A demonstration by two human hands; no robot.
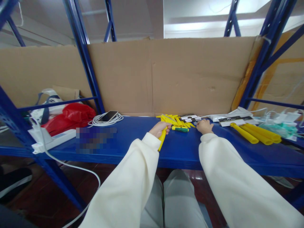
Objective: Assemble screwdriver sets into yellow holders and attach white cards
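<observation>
My left hand is wrapped round a yellow plastic handle, which slants down toward the front edge of the blue shelf. My right hand rests at the shelf's right of centre, fingers curled beside some small dark pieces; whether it grips one is hidden. Between the hands lies a green-and-yellow screwdriver. Behind it is a heap of yellow plastic parts, with flat black-and-white pieces next to it.
Several yellow-handled tools with wide flat heads lie at right. A phone sits on a coiled white cable at left, near a white power strip and red bag. Cardboard closes the back.
</observation>
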